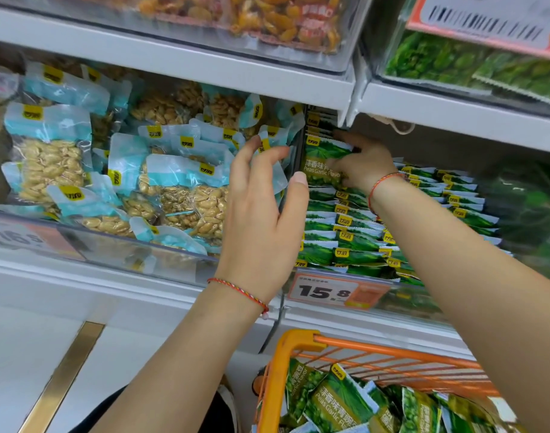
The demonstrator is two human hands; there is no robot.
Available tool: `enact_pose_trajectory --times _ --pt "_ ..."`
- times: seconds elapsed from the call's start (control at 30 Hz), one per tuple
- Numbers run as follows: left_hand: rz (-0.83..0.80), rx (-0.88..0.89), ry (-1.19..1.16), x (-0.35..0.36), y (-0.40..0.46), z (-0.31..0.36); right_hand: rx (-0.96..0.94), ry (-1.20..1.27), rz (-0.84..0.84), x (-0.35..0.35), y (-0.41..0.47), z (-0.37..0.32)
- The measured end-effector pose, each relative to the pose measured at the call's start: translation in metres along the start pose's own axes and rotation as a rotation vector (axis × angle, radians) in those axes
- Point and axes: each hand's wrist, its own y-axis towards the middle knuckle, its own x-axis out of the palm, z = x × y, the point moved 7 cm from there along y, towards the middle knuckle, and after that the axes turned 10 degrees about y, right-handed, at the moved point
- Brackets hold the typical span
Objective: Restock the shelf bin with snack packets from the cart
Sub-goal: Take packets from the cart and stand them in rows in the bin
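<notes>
Green pea packet [322,160] upright in bin, right hand [362,165] apparently gripping it

Both arms reach up and forward. Left hand [261,210] is raised with fingers spread and relaxed, thumb out to the side. Right hand [362,165] is extended further in, fingers curled, back of hand facing us.

Cart [302,339] cropped below — right hand's [366,165] fingers [345,139] partly behind packets [322,164].
</notes>
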Motion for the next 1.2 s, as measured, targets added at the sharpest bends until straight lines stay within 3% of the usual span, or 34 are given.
enact_pose_trajectory --times 0.4,0.77,0.83,0.97,1.03,1.13,1.2 --pt "-0.016 0.059 0.084 -0.002 0.001 0.001 -0.046 -0.099 0.097 -0.003 -0.016 0.016" --pt "0.108 0.264 0.138 -0.039 -0.039 0.029 -0.064 0.095 0.078 -0.066 -0.127 0.004" --pt "0.011 0.258 0.102 -0.039 -0.059 0.049 -0.095 0.146 0.041 -0.075 -0.153 0.002" --pt "-0.467 0.25 -0.069 -0.015 -0.119 0.084 -0.098 0.171 -0.037 -0.08 -0.207 0.004" --pt "-0.738 0.318 0.206 0.01 -0.146 0.084 -0.054 0.009 -0.126 -0.07 -0.231 0.021" --pt "-1.106 0.341 0.782 0.04 -0.18 0.045 0.135 -0.573 -0.399 -0.044 -0.264 0.073" --pt "-1.198 0.249 0.921 0.045 -0.189 0.018 0.284 -0.742 -0.57 -0.028 -0.289 0.109"
